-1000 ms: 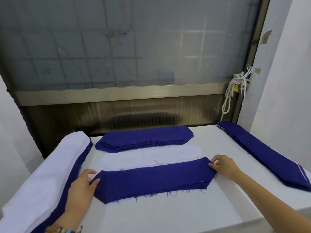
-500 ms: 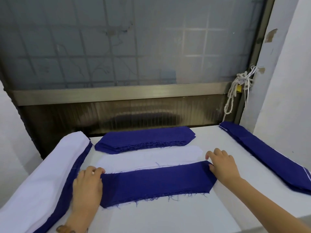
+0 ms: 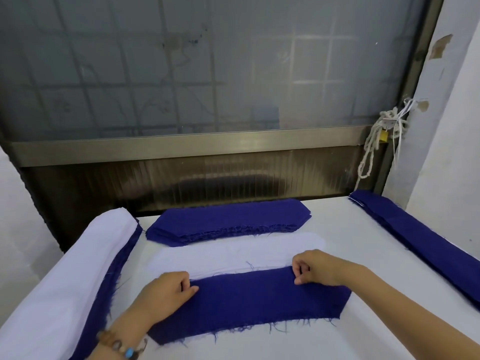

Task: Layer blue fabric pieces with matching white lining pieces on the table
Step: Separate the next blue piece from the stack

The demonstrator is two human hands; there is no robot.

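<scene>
A blue piece (image 3: 254,302) lies flat in the middle of the white table (image 3: 337,224), its near edge frayed into loose threads. The left hand (image 3: 166,292), fingers curled, pinches the far edge of that blue piece at its left end, and the right hand (image 3: 317,268) pinches the same edge towards the right end. Just behind the blue piece lies a white lining piece (image 3: 233,253) of much the same long shape, meeting its far edge. Behind that sits a stack of blue pieces (image 3: 228,222). To the right of the blue piece, well apart, runs a long blue pile (image 3: 415,240); to its left, a white cloth pile (image 3: 65,276) rests on more blue cloth (image 3: 114,281). A beaded bracelet (image 3: 122,345) circles the left wrist. Marks on the window glass (image 3: 181,74) behind are too faint to read, and a knotted rope (image 3: 376,141) hangs at its right frame.
</scene>
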